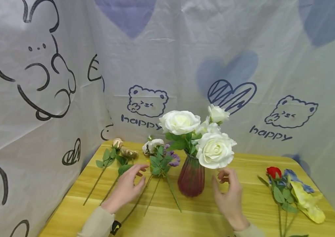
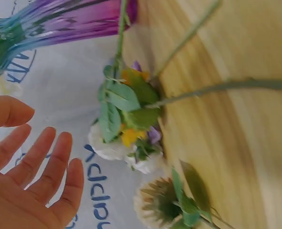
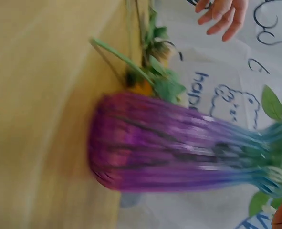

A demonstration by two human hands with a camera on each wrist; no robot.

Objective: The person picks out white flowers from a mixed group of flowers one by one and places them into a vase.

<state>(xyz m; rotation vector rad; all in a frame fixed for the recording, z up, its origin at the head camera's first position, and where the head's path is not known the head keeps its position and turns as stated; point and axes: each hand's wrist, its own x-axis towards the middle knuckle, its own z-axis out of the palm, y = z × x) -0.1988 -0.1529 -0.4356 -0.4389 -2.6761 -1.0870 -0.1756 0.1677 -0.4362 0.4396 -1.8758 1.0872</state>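
Observation:
A ribbed glass vase [image 1: 192, 177], purple shading to blue-green at the neck, stands upright on the table with several white roses [image 1: 215, 150] in it. Dark stems show through its wall in the right wrist view. To the vase's left, my left hand [image 1: 128, 188] hovers over the stems of loose flowers, fingers spread and relaxed, holding nothing. My right hand [image 1: 229, 197] is just right of the vase, below the front rose, with loosely bent fingers and nothing visible in them. Nearest the left hand lie a white flower [image 1: 154, 145] and a purple flower [image 1: 173, 158] with green leaves.
A peach rose [image 1: 117, 143] and a beige flower [image 1: 129, 153] lie at the table's back left. On the right lie a red rose [image 1: 274, 172], a blue flower [image 1: 293, 176] and a yellow flower [image 1: 308, 200]. A printed white curtain [image 1: 185, 65] hangs behind the table [image 1: 235, 217].

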